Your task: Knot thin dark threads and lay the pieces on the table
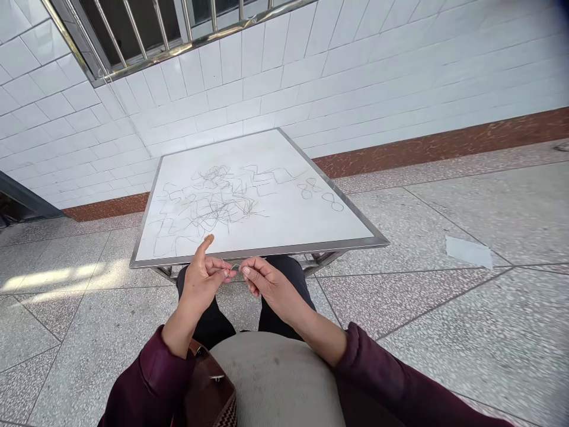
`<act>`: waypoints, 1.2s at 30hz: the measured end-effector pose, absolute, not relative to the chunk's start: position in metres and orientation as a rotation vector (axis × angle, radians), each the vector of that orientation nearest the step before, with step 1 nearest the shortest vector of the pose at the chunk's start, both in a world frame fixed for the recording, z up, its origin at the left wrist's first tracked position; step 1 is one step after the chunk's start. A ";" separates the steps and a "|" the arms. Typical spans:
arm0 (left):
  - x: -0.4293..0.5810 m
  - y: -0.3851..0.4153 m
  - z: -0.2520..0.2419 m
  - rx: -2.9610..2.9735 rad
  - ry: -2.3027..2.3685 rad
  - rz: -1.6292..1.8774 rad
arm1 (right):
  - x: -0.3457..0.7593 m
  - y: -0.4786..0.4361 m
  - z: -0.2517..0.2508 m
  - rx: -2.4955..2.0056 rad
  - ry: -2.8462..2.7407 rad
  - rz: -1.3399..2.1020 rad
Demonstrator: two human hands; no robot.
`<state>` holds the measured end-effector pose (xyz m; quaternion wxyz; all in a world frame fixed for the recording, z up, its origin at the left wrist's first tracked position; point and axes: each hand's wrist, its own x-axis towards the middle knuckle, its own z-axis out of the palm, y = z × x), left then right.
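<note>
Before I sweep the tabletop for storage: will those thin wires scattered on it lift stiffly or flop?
The thin wires keep sharp bends and loops, so probably springy rather than limp. They look very light and tangled, likely lifting in clumps. The piece between the left hand and right hand appears hair-fine, probably easily bent.

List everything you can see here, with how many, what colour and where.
table: one, white top with metal rim, in front of the person
bent wires: many, thin and dark, tangled on the table top
wire loops: a few, dark, right part of the table
paper scrap: one, white, on the floor to the right
wall: white tiles, behind the table
window bars: metal, top left
left hand: pinching a thin wire
right hand: pinching the same wire
</note>
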<state>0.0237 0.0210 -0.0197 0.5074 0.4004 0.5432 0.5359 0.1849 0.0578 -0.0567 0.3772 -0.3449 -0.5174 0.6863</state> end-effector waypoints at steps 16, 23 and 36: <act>0.019 0.018 -0.014 1.003 1.318 1.360 | 0.191 0.050 -0.044 -0.762 -1.280 1.880; 0.033 0.015 -0.016 1.065 1.319 1.487 | 0.179 0.046 -0.045 -0.584 -0.846 1.985; 0.040 0.010 -0.016 1.160 1.375 1.529 | 0.174 0.044 -0.051 -0.583 -0.765 1.923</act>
